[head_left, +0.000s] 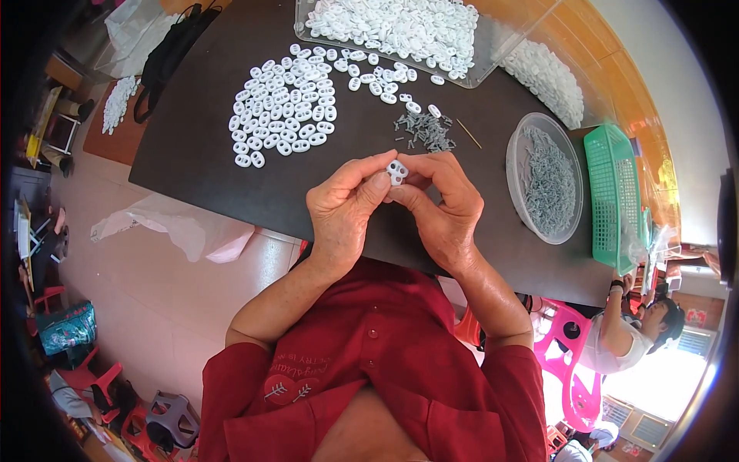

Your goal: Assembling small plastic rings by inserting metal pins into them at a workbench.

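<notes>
My left hand (346, 202) and my right hand (448, 199) meet over the table's near edge, fingertips closed on small white plastic pieces with holes (396, 171). The pieces are pinched between thumbs and forefingers; they seem to be two, one against the other, but fingers cover part of them. Beyond my hands lies a small heap of grey pin-like parts (428, 131), with a thin yellowish stick (469, 133) to its right. A spread of white oval two-holed pieces (285, 108) lies on the left of the dark table (202, 165). More are scattered toward the back.
A clear bin (306, 36) full of white pieces stands at the back. To the right are a round tub (511, 185) of grey parts and a green basket (612, 204). A person (627, 335) sits at the right beside a pink stool (573, 377).
</notes>
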`<state>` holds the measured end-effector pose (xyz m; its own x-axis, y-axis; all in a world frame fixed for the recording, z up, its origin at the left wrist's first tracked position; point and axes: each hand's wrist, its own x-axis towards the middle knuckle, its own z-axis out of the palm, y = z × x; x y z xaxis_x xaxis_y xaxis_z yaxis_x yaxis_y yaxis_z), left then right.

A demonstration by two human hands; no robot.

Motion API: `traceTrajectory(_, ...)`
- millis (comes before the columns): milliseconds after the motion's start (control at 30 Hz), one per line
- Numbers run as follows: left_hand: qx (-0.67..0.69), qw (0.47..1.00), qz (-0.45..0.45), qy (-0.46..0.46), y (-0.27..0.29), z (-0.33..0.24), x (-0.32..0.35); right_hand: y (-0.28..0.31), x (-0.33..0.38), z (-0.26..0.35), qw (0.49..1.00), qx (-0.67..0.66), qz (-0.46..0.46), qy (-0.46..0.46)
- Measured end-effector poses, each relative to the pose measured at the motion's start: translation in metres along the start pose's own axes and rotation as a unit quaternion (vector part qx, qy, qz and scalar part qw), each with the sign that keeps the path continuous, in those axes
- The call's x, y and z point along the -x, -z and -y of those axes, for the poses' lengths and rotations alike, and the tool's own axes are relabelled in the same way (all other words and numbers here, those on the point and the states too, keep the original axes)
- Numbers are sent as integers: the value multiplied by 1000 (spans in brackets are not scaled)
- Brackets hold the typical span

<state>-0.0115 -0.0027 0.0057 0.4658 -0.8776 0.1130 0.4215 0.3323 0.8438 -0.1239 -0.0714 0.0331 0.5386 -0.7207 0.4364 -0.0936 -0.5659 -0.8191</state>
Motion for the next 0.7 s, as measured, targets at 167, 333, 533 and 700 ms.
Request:
traceTrajectory(167,-2,1000,7,-11,2,2,2,-1,2,-1,1000,-3,-9,14)
traceTrajectory(333,10,1000,-5,-6,0,7,3,-1,1,-8,997,34,-17,63)
traceTrajectory(533,-5,1000,6,2,2,9,-1,0,4,-8,998,47,-7,38)
traceTrajectory(700,-17,999,23,33,6,0,-5,1,5,-3,1000,-7,-4,-10)
